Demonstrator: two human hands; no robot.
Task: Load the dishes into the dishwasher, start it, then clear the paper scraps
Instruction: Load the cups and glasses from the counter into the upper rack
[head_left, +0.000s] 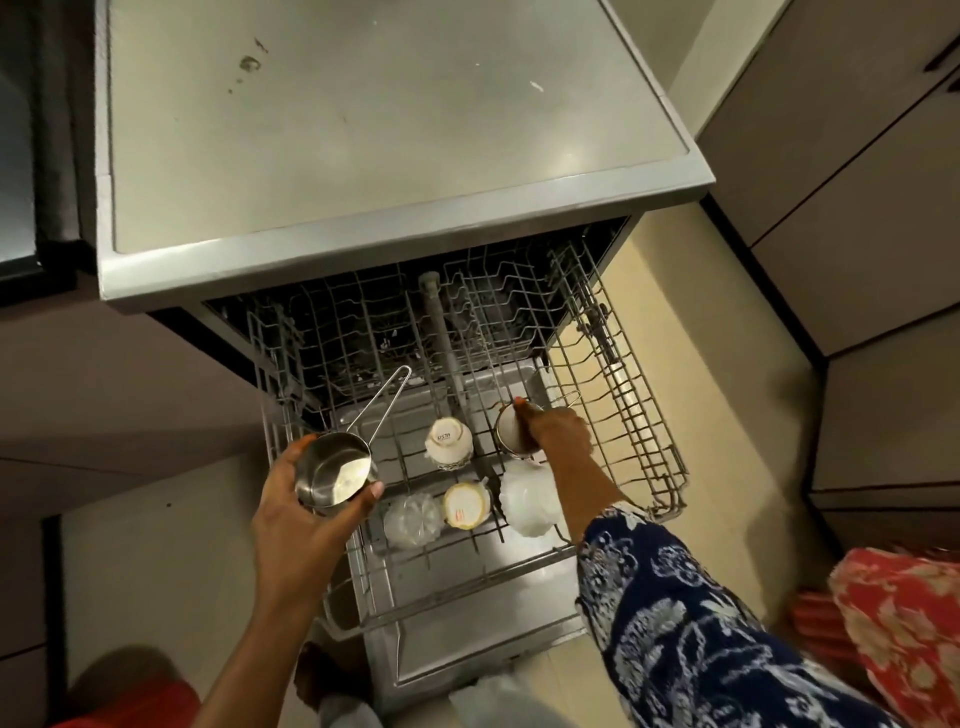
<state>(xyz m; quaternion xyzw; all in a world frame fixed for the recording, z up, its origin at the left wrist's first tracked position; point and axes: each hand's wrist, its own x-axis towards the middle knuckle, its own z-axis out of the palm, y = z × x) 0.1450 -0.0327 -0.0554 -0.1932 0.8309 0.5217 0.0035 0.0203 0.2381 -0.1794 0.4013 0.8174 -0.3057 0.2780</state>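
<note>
Where the rack (649, 415) runs back under the dishwasher (363, 130) top, its wires sink into darkness and nothing there can be made out. The right hand (558, 431) covers most of the steel cup (506, 431). Only the rim and left side show, and whether the cup rests on the wires cannot be told. A patterned sleeve (691, 613) hides the rack's front right corner.

The right hand is down in the rack right of its middle, fingers clamped over the steel cup. The left hand (296, 499) hangs above the rack's front left corner. Its fingers and thumb wrap round the bowl of a small steel pan (335, 475), whose wire handle points back toward the rack's middle.

Between the two hands an upturned white cup (449, 441) stands mid-rack. Toward the front edge, a clear glass (413, 519) is blurred. A yellow-based cup (466, 505) stands just beside it, and a glare-washed white vessel (527, 499) sits under the right wrist. A grey tube (441, 332) runs back along the rack's middle. The open door (467, 639) lies beneath.
</note>
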